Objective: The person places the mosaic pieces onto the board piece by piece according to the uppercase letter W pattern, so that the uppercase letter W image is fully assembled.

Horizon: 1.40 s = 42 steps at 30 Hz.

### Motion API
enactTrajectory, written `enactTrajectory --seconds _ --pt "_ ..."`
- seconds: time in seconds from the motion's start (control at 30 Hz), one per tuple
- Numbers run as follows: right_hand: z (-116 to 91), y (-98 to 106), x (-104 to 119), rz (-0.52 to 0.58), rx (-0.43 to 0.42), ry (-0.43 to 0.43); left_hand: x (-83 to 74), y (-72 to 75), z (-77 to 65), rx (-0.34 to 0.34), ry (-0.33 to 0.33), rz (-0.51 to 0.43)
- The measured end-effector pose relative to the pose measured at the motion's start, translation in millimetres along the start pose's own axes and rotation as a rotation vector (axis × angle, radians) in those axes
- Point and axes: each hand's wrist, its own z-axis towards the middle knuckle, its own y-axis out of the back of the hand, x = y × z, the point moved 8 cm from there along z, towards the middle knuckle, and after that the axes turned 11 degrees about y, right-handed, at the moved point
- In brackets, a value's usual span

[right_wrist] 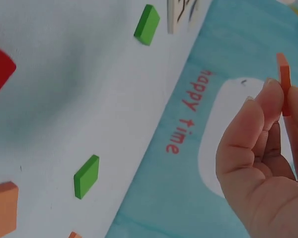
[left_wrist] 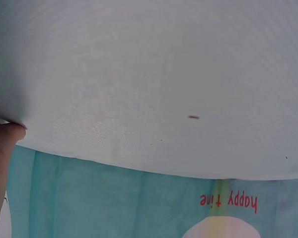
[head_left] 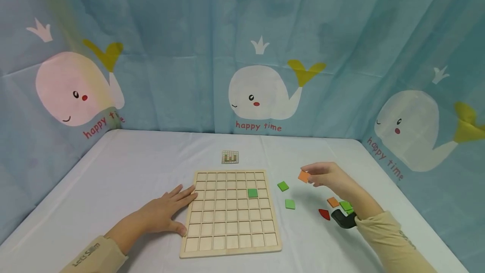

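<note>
My right hand (head_left: 329, 177) is raised above the table, to the right of the wooden grid board (head_left: 231, 254). Between thumb and fingertips it pinches a thin orange square tile (head_left: 304, 176), seen edge-on in the right wrist view (right_wrist: 283, 82). Fingers spread, my left hand (head_left: 166, 212) lies at the board's left edge, with its fingertips and thumb touching the frame. One green tile (head_left: 252, 193) sits in a cell toward the board's upper right. Only part of the left hand (left_wrist: 4, 141) shows at the edge of the left wrist view.
Two loose green tiles (head_left: 283, 186) lie just right of the board. Near the right wrist are an orange tile (head_left: 333, 202), more green tiles (head_left: 345, 206), and a red piece (head_left: 324, 214). A small patterned card (head_left: 230, 157) lies behind the board. A whale-print curtain (head_left: 182, 96) borders the table.
</note>
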Motion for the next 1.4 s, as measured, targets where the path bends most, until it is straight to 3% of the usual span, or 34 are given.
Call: enactTrajectory --seconds 0.3,0.63,1.4 --pt "4 -19 0 -0.017 -0.013 -0.041 0.2 -0.2 1.0 -0.002 0.003 0.007" --pt "11 -45 -10 0.101 -0.009 -0.037 -0.5 0.1 1.2 -0.007 0.003 0.008" --pt "23 -94 -8 0.0 0.008 -0.022 1.3 -0.3 1.3 0.01 0.013 -0.008"
